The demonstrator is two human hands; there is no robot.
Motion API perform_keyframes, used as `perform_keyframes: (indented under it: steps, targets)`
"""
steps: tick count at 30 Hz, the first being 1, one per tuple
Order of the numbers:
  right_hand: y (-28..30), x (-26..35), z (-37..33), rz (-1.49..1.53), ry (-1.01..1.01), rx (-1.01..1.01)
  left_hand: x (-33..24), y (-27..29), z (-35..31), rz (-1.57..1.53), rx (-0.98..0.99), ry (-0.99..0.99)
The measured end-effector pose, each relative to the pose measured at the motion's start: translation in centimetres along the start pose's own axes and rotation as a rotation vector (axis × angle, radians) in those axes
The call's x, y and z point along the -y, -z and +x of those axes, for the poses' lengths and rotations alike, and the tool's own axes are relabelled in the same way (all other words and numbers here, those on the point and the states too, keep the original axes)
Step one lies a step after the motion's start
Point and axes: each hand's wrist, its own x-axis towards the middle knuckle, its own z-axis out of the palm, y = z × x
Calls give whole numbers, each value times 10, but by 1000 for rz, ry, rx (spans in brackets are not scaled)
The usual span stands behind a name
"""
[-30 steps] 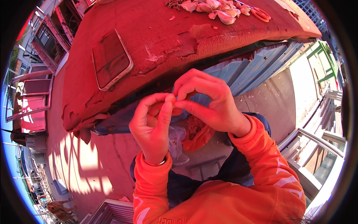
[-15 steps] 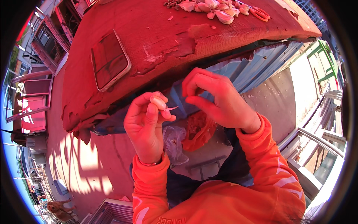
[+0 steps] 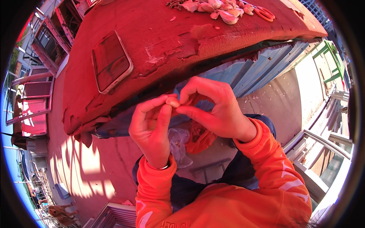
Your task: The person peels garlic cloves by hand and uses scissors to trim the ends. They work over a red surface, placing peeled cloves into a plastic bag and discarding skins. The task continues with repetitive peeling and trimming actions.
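Note:
In front of the red-covered surface's edge, my left hand (image 3: 150, 131) pinches a garlic clove (image 3: 173, 102) between thumb and fingertips. My right hand (image 3: 217, 108) has come to the clove's right end, thumb and forefinger pinched together on it. Whether a bit of loose skin is between those right fingertips is too small to tell. Farther off, a heap of garlic cloves (image 3: 228, 17) lies on the red cover (image 3: 163, 40), with orange scissor-like handles (image 3: 264, 13) beside it.
A phone (image 3: 112, 62) lies on the cover at left. Blue corrugated metal (image 3: 262, 68) runs below its edge. Under my hands are a clear plastic bag (image 3: 177, 150) and an orange bag (image 3: 201, 142). Window frames (image 3: 323, 159) lean at right; a brown dog (image 3: 62, 213) is at lower left.
My right hand has moved left and down to the clove, its thumb and forefinger closing at the clove's end. My left hand has turned slightly and still holds the clove.

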Motion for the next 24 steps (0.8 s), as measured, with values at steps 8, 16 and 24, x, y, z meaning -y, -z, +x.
perform_keyframes:
  steps: [8,16,24]
  targets:
    - [-6,0,0,-29,77,-7,-9,0,0,28,-22,52]
    - [21,8,3,-98,12,188,-21,10,9,-70,2,237]
    - [12,5,7,-134,186,16,-18,14,6,16,107,287]
